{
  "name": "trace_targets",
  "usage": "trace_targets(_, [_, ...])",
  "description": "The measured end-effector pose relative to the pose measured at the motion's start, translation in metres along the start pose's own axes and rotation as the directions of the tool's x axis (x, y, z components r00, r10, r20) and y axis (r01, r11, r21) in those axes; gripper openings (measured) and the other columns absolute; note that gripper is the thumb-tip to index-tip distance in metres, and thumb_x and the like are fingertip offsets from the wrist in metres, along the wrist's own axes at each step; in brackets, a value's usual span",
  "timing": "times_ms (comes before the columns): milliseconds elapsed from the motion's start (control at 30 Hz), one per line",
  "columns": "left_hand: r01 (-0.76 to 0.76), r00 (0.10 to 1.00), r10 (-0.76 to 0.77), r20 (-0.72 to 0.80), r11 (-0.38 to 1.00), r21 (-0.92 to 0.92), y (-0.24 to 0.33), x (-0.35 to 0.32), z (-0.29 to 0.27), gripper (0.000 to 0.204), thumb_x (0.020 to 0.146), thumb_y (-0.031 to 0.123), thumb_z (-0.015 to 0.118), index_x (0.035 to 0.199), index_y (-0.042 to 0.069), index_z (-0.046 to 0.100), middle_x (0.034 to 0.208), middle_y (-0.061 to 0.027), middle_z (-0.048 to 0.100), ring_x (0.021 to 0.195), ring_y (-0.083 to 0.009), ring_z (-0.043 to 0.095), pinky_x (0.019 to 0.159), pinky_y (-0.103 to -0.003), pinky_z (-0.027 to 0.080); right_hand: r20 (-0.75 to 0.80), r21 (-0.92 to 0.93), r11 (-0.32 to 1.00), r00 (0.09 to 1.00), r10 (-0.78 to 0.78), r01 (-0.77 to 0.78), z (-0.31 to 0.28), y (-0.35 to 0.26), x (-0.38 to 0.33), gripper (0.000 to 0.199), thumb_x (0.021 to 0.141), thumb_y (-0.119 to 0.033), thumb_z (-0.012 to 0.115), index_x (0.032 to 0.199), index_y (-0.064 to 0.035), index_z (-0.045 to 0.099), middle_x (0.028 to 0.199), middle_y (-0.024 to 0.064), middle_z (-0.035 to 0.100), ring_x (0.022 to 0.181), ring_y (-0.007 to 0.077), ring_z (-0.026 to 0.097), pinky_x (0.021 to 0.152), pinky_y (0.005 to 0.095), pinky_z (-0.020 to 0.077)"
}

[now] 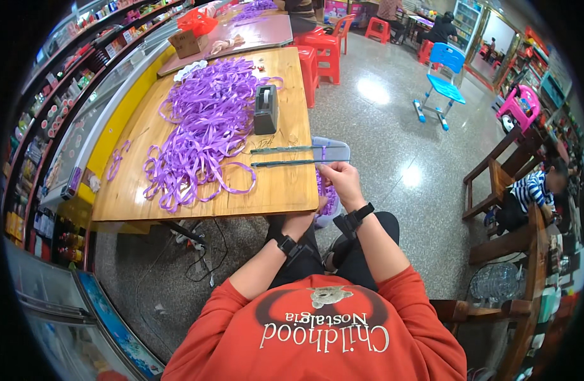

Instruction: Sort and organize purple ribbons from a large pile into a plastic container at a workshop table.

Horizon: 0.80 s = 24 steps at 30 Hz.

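Two thin dark rods (284,162) lie side by side on the wooden table and jut past its right edge. A strip of purple ribbon (324,153) crosses their outer ends. Just below them, my right hand (344,182) is closed in a pinch on the ribbon. My left hand (303,222) is lower, at the table's near right corner, its fingers drawn together and partly hidden; what they hold cannot be made out. Beneath my hands, a pale plastic tub (340,151) contains more purple ribbon (331,202). A large tangled heap of purple ribbon (206,114) covers the table's middle.
On the wooden table (273,197), a black tape dispenser (265,117) stands beside the heap. Red stools (324,56) are beyond it, and a blue chair (445,66) is on the floor. A child sits by wooden chairs (495,181) at right. Shelves line the left.
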State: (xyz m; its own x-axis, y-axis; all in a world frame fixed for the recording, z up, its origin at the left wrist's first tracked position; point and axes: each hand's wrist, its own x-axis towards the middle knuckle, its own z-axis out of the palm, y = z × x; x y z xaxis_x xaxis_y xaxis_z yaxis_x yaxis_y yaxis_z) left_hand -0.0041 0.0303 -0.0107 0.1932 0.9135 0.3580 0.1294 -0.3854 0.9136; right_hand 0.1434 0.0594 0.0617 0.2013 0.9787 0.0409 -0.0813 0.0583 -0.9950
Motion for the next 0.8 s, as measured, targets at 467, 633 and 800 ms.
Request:
trace_targets(467, [-0.041,0.731,0.104,0.674,0.993,-0.109,0.085,-0.073,-0.045,0.012,0.08,0.011,0.074,0.08,-0.001,0.07,0.077,-0.0077,0.067,0.071,-0.0158,0.064,0.063,-0.028,0.049,0.017,-0.001,1.0,1.0,0.015,-0.015,-0.009,-0.009,-0.014,0.018,0.08,-0.014,0.075,0.081,0.0,0.064,0.069,0.0026,0.061,0.058,0.0096,0.056,0.053,0.0243,0.0472])
trace_targets(633, [-0.178,0.722,0.195,0.664,0.98,-0.094,0.105,-0.069,-0.053,0.01,0.08,0.013,0.072,0.083,0.003,0.071,0.079,-0.0107,0.068,0.074,-0.0237,0.066,0.066,-0.032,0.052,0.006,-0.017,0.998,0.999,-0.053,0.053,-0.01,-0.011,-0.018,0.019,0.082,-0.013,0.072,0.087,-0.0013,0.059,0.071,0.0029,0.062,0.058,0.009,0.056,0.052,0.0231,0.0464])
trace_targets(800, [-0.421,0.7,0.441,0.562,0.89,-0.173,0.125,-0.062,-0.061,0.011,0.076,0.009,0.076,0.081,0.002,0.069,0.079,-0.0083,0.066,0.072,-0.0225,0.064,0.063,-0.032,0.051,-0.01,0.043,0.994,0.995,-0.101,0.102,-0.016,-0.021,-0.03,0.016,0.084,-0.012,0.07,0.091,-0.0028,0.058,0.073,0.0027,0.062,0.062,0.008,0.057,0.053,0.022,0.0461])
